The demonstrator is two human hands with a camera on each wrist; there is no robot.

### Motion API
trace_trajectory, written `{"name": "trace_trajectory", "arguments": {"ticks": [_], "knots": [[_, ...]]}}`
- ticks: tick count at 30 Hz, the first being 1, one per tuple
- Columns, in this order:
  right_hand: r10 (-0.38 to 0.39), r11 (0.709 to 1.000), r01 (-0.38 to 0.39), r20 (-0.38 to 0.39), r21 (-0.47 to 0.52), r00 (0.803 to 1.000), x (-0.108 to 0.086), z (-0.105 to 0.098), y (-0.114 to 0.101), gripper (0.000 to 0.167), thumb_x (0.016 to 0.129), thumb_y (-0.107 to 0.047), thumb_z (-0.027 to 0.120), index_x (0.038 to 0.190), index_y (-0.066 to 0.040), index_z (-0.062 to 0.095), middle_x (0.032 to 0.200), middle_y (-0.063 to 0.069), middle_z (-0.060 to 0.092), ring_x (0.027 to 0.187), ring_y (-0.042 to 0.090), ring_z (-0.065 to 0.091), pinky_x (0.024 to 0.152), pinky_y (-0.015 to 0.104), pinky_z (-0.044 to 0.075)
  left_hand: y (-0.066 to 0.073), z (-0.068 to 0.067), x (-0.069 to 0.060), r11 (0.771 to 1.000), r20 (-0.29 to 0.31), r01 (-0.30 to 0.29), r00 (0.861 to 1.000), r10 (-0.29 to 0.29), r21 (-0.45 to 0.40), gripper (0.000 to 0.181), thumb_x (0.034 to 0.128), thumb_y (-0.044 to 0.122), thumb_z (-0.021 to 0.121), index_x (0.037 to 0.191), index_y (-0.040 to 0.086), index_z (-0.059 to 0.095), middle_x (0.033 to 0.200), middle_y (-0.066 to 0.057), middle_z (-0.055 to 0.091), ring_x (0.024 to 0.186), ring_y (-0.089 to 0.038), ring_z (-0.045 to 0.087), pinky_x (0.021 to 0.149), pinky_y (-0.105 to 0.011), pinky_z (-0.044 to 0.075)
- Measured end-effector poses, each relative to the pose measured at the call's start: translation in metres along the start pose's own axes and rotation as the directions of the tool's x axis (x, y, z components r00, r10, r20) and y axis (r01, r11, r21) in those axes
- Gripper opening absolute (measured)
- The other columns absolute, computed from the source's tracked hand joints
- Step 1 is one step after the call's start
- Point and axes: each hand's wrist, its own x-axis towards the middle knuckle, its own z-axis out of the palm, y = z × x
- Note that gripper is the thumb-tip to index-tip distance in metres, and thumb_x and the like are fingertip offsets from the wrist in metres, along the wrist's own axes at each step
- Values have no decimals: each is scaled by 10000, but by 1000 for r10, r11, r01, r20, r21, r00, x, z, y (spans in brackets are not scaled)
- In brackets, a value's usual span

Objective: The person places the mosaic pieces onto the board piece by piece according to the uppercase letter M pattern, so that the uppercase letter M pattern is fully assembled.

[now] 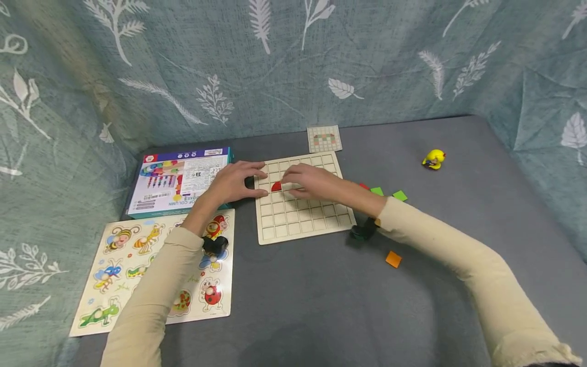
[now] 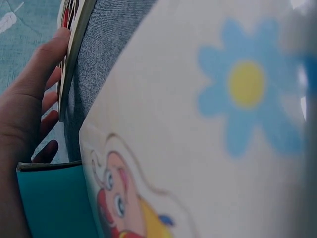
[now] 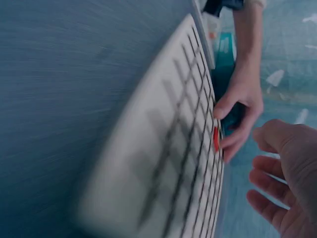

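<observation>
A light wooden grid board [image 1: 273,233] lies on the dark table, with a red rounded piece [image 1: 276,186] in one of its left cells. My left hand [image 1: 235,182] touches the board's left edge with thumb and fingertips, its fingers spread. In the left wrist view the thumb of that hand [image 2: 42,64] rests against the board's rim. My right hand [image 1: 313,182] is over the board, just right of the red piece. The right wrist view shows that hand [image 3: 292,173] raised above the grid, fingers loosely bent, with nothing visible between them.
A small pattern card [image 1: 324,138] lies behind the board. Green tiles [image 1: 400,195], a partly covered red piece [image 1: 364,186], an orange tile [image 1: 393,259] and a yellow toy figure [image 1: 433,159] are rightward. A box [image 1: 137,196] and an insect puzzle board [image 1: 124,275] occupy the left.
</observation>
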Motion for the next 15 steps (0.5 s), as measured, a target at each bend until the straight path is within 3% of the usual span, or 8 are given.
{"name": "trace_trajectory", "arguments": {"ticks": [5, 9, 12, 15], "knots": [[46, 999, -47, -111, 2, 993, -92, -14, 6, 250, 895, -137, 687, 1134, -64, 698, 1172, 101, 661, 1078, 252, 620, 815, 389, 560, 2, 1, -1, 1000, 0, -4, 1000, 4, -13, 553, 813, 522, 723, 1278, 232, 651, 1531, 7, 430, 1410, -286, 375, 1139, -565, 284], [183, 983, -177, -154, 49, 971, -160, -20, 22, 289, 864, -106, 719, 1146, -52, 690, 1171, 103, 660, 1057, 259, 608, 823, 424, 537, 0, -1, -1, 1000, -12, -7, 1000, 7, -10, 546, 810, 511, 730, 1271, 229, 655, 1529, 6, 432, 1408, -286, 377, 1140, -564, 281], [279, 960, -269, -187, 77, 942, -197, -22, 33, 326, 853, -71, 719, 1175, -38, 671, 1178, 110, 650, 1070, 269, 593, 864, 444, 505, -1, -1, -1, 1000, -17, -11, 1000, 11, -6, 544, 812, 503, 731, 1271, 221, 655, 1526, -3, 435, 1399, -292, 385, 1133, -565, 289], [338, 941, -325, -228, 94, 913, -222, -25, 41, 367, 830, -37, 727, 1191, -32, 658, 1180, 111, 646, 1087, 268, 584, 880, 407, 480, 0, 2, 0, 1000, -7, -16, 1000, 16, -14, 551, 812, 510, 728, 1275, 221, 653, 1528, -4, 435, 1398, -292, 387, 1133, -566, 289]]}}
